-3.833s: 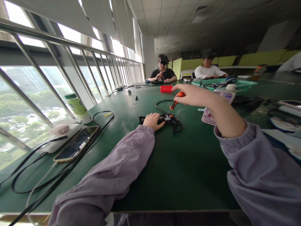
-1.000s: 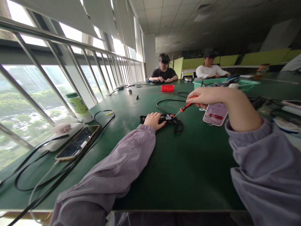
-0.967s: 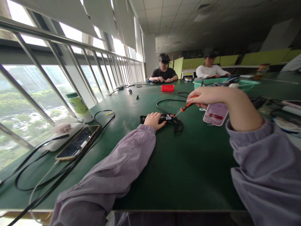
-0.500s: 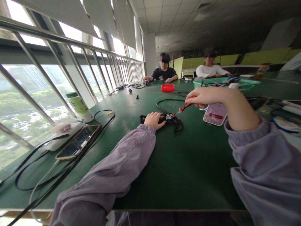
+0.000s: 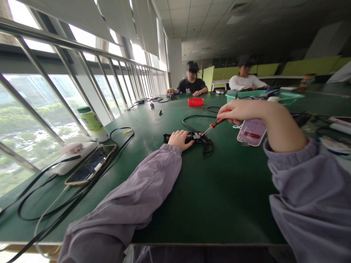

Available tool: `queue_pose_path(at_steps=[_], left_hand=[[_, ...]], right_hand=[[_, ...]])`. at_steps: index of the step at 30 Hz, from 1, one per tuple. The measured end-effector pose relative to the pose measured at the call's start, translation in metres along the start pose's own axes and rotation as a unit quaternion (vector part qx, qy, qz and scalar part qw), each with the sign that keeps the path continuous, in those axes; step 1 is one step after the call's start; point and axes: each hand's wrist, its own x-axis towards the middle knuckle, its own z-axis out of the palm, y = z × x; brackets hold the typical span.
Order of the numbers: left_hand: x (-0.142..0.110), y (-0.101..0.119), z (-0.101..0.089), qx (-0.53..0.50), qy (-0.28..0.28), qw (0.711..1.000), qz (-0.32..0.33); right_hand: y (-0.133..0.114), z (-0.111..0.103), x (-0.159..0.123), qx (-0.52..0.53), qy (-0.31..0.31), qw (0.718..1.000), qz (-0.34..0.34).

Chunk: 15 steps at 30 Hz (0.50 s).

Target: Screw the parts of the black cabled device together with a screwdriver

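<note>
My left hand (image 5: 179,140) is closed over a black cylindrical device (image 5: 166,138) lying on the green table, pressing it down. The device's right end is opened up, with small metal parts and coloured wires (image 5: 197,136) showing and a black cord (image 5: 208,147) bunched beside it. In my right hand (image 5: 236,110) is a screwdriver (image 5: 216,123) with an orange and black handle, tilted down to the left. Its tip reaches the exposed parts of the device; exactly which part it touches is too small to tell.
A pink phone (image 5: 252,132) lies under my right wrist. Behind are a red box (image 5: 195,102) and a green basket (image 5: 293,96) of parts. On the left are another phone (image 5: 91,166), a bottle (image 5: 93,125) and cables (image 5: 116,146). Two people sit across the table.
My right hand and the screwdriver have shifted very slightly to the right. The left hand and the device stay where they were.
</note>
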Motion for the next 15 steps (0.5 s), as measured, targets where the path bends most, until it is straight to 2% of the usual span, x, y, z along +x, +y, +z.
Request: queue_pose_path(at_steps=[7,12,15], left_hand=[[0.0001,0.0011,-0.0019,0.005,-0.002,1.000,0.002],[0.0001,0.0006,-0.0007,0.004,0.000,1.000,0.002],[0.0001,-0.0008,0.0005,0.003,0.002,1.000,0.002]], right_hand=[[0.0041,0.0020,0.0049,0.005,-0.004,1.000,-0.010],[0.0054,0.0004,0.0028,-0.004,0.002,0.999,-0.041],[0.0035,-0.0008,0.0002,-0.012,0.010,0.999,-0.030]])
